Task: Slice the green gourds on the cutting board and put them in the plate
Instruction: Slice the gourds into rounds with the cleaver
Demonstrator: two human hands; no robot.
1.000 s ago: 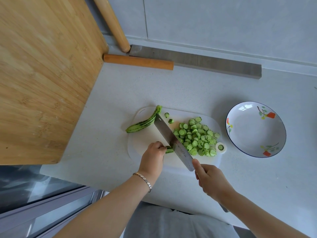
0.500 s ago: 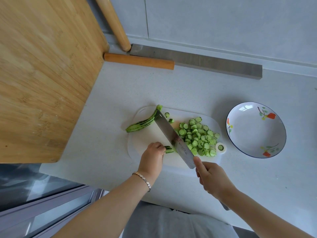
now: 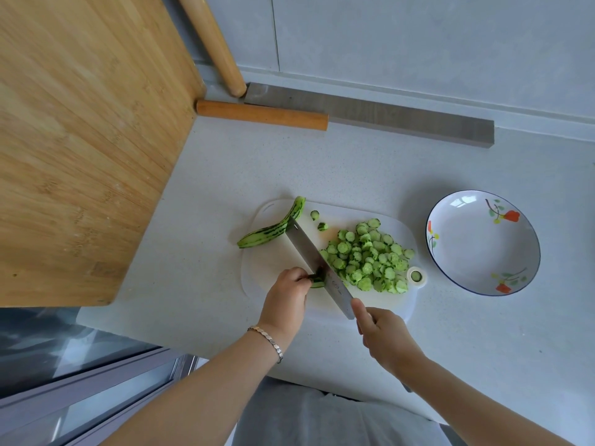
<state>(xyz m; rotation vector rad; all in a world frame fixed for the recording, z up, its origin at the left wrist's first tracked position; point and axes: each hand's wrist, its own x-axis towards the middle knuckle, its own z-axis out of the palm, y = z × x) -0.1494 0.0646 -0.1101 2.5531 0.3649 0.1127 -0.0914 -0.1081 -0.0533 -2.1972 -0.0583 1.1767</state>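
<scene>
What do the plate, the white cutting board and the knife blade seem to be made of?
Plate: likely glazed ceramic, glossy with painted flowers. Cutting board: probably plastic, smooth matte white. Knife blade: metal, probably steel, grey sheen.

Your cutting board [image 3: 277,265] lies on the counter [image 3: 354,162], with the plate [image 3: 483,243] to its right.
On the board you have the slices [image 3: 367,255] heaped at the right, the whole gourd [image 3: 270,231] across the far left corner, the knife [image 3: 309,249] between them, and the gourd stub [image 3: 317,281] at the blade's left.
</scene>
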